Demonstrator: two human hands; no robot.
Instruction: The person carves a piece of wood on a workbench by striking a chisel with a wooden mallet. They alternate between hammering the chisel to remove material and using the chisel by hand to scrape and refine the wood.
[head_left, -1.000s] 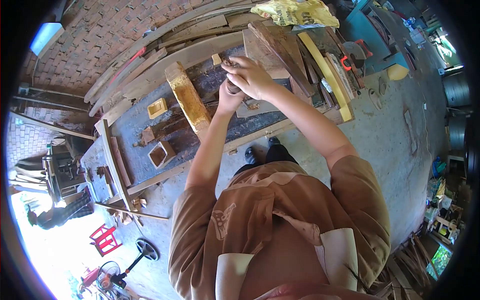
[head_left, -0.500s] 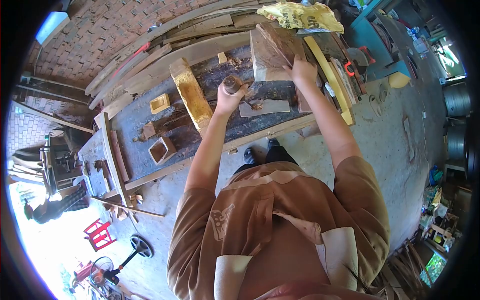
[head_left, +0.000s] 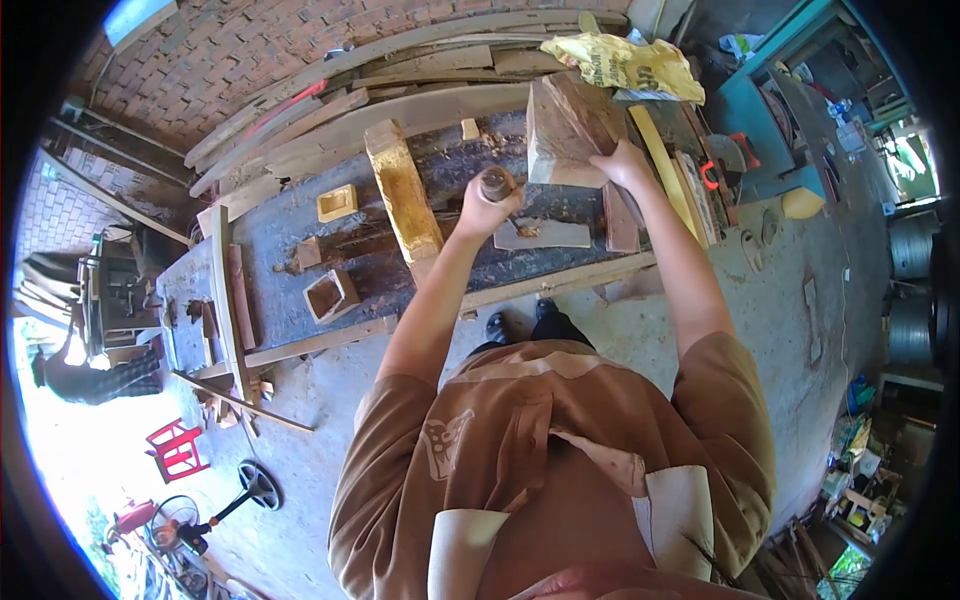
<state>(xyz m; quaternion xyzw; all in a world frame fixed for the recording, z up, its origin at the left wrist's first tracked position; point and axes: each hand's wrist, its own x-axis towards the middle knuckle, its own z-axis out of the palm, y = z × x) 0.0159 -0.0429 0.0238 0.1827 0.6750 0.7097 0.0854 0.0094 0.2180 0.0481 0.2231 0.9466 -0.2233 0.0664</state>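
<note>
Head view looks down (wide-angle).

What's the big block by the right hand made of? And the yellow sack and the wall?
Big block: probably wood, seemingly unvarnished; it's streaky, dull brown.
Yellow sack: perhaps woven plastic; it's printed, creased and slightly shiny.
Wall: reddish brick, apparently unpainted; the rows show.

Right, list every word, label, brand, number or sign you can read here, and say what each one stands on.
Yellow sack: dark printing on its creased side, too blurred to read with certainty.
Brown shirt: a pale printed emblem on the front; no letters can be made out.
No other words, brands, numbers or signs are readable.
</note>
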